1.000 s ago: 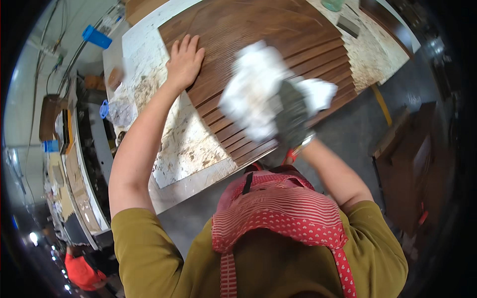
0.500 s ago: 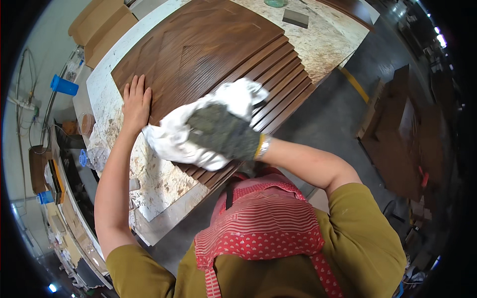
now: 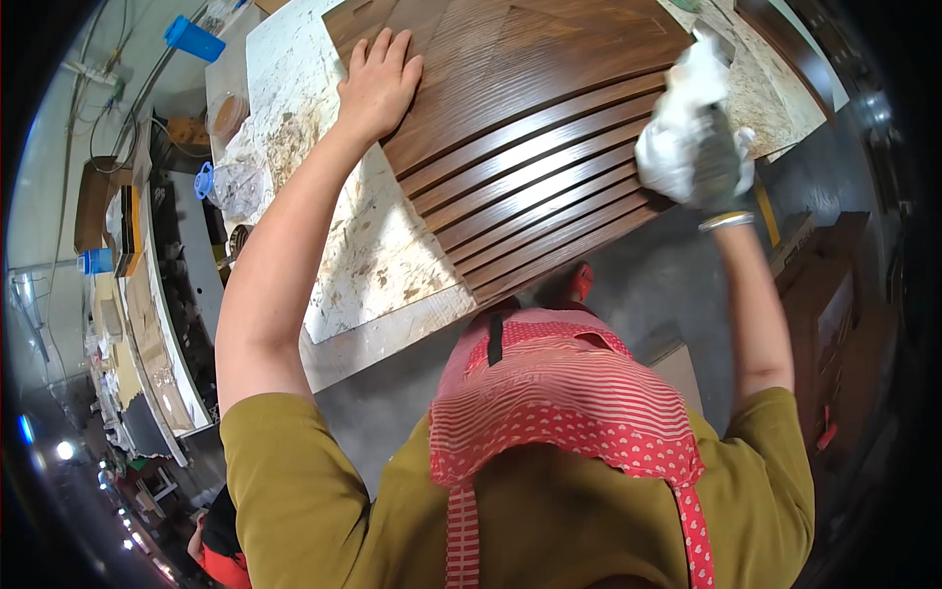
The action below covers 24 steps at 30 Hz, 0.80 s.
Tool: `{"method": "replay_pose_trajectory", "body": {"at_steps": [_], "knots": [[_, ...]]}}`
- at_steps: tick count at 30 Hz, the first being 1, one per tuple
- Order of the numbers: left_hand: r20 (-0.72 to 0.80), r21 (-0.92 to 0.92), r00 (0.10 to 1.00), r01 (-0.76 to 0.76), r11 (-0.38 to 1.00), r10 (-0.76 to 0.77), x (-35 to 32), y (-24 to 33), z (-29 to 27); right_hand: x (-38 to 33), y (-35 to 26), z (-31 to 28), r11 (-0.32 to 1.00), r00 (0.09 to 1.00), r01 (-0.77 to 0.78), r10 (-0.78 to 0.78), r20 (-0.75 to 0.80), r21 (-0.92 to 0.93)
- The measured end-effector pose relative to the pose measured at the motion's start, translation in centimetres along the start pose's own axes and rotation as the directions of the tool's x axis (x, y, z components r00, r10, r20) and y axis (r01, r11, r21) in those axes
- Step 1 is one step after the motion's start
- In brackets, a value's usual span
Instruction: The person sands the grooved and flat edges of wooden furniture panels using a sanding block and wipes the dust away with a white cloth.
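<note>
A dark brown wooden panel (image 3: pixel 535 64) with a row of grooved slats (image 3: pixel 535 191) along its near side lies on the table. My left hand (image 3: pixel 378 86) is bare and rests flat on the panel's left edge, fingers stretched out. At the slats' right end, my right hand (image 3: pixel 718 167) wears a dark grey glove and grips a white cloth (image 3: pixel 675 147). Motion smears the glove and cloth, and the fingers are mostly hidden. The cloth bunches over the panel's right edge.
Brown stains mark the white table covering (image 3: pixel 378 270). A blue cup (image 3: pixel 194 39) and a crumpled clear bag (image 3: pixel 237 187) are to the left. Another dark panel (image 3: pixel 785 49) lies at the far right. Behind me at lower left, a person in red (image 3: pixel 226 567) is partly visible.
My right hand has swept the cloth from the slats' left and middle part to their right end. My left hand stays flat on the panel's left edge. The whole view has shifted.
</note>
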<state>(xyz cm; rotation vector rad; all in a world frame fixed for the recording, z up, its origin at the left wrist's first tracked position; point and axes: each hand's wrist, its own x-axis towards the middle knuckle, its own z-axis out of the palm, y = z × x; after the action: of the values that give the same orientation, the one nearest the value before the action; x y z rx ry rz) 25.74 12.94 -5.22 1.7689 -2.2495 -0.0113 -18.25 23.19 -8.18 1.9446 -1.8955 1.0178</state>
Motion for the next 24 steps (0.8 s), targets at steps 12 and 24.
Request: {"method": "replay_pose_trajectory", "body": {"at_steps": [12, 24], "knots": [[-0.012, -0.008, 0.999, -0.03, 1.0, 0.03, 0.7, -0.5, 0.2, -7.3, -21.3, -3.6, 0.505, 0.814, 0.094, -0.535, 0.226, 0.858], [0.018, 0.021, 0.999, -0.043, 0.999, 0.042, 0.3, -0.1, -0.4, -0.4, 7.4, -3.9, 0.981, 0.939, -0.18, 0.194, 0.284, -0.073]]}}
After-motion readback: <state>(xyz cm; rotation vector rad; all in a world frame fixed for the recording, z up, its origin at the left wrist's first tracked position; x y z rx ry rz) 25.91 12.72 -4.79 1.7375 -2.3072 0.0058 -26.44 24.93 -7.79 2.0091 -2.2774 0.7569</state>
